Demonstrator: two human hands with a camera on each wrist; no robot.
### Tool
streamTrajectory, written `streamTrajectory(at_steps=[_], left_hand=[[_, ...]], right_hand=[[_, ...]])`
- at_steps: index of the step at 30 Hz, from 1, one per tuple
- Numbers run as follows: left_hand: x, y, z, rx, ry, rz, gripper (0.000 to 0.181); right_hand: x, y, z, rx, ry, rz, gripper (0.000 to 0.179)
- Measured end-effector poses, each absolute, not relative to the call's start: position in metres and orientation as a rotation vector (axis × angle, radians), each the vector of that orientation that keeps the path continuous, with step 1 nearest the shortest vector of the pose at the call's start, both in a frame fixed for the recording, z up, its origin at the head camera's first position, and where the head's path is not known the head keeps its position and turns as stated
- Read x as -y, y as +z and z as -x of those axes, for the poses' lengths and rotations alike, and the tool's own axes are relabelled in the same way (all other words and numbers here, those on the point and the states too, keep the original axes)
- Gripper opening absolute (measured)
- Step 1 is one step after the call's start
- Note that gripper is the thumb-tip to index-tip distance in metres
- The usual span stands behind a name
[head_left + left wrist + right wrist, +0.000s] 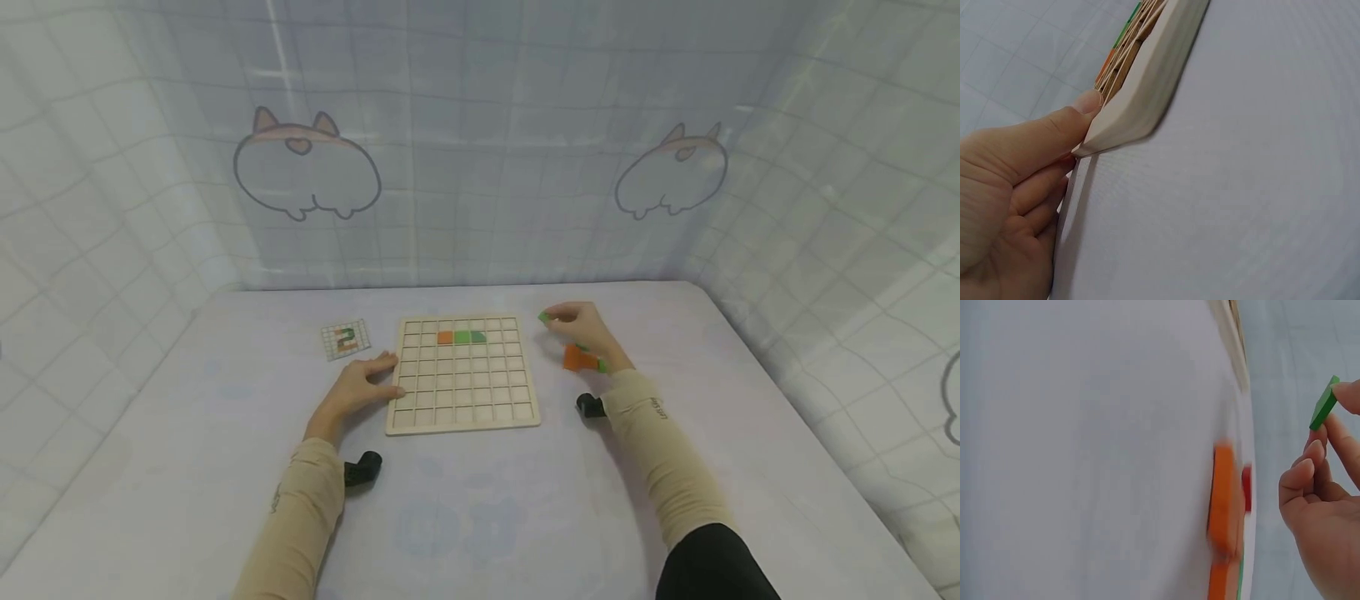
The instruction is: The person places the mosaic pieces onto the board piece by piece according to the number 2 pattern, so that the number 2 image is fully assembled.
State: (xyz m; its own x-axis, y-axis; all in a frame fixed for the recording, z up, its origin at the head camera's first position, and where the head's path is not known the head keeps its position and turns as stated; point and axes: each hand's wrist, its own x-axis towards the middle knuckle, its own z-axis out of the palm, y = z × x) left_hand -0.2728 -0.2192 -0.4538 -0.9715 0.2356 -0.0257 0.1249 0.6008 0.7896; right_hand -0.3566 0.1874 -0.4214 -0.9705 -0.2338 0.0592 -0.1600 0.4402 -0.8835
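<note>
A wooden grid board (462,419) lies on the table with one orange and two green pieces in an upper row. At its left edge rests my left hand (355,390), thumb and index finger spread apart. In the left wrist view, the thumb (1054,131) lies against the board's pale rim (1129,109). Beyond the board's right side, my right hand (585,327) pinches a small green tile (1324,403) between thumb and fingertips, raised off the table. Below that hand are loose orange pieces (576,358) with bits of green, partly hidden by the wrist.
Left of the board lies a small card (346,339) printed with a grid and a coloured figure. In the right wrist view, blurred orange blocks (1221,500) and a red piece (1247,487) sit on the table. A patterned curtain (480,167) hangs behind the table.
</note>
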Motion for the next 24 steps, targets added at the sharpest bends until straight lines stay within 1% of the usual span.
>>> streamTrajectory(at_steps=[9,16,24], left_hand=[[0.22,-0.453,0.272,-2.689,1.333,-0.3,0.072],[0.219,-0.453,0.273,-2.671,1.344,-0.294,0.073],[0.219,-0.452,0.273,-2.695,1.314,-0.304,0.074]], right_hand=[[-0.148,-0.419,0.356,-2.612,-1.623,0.604,0.03],[-0.125,-0.418,0.353,-2.552,-1.628,0.63,0.03],[-0.113,-0.418,0.354,-2.492,-1.649,0.711,0.03]])
